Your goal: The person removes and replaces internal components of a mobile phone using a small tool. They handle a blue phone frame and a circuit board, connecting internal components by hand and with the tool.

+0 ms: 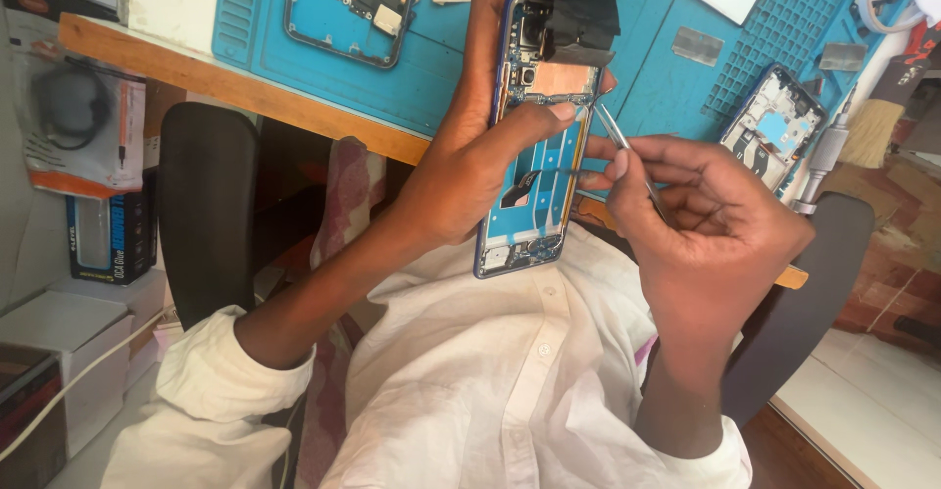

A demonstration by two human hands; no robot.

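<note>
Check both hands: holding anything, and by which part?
Left hand grips the opened phone around its long edges, thumb across the inside. Right hand pinches metal tweezers mid-shaft between its fingers.

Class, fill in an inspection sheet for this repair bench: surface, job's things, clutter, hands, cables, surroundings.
Surface: blue mat on a wooden bench.
Job's things: opened phone, back removed; tweezers at its upper edge.
Clutter: phone frame, second frame, brush.
Hands: left hand grips the phone; right hand pinches the tweezers.
Cables: white cable, lower left.
Surroundings: boxes at left, black chair, tiled floor.
</note>
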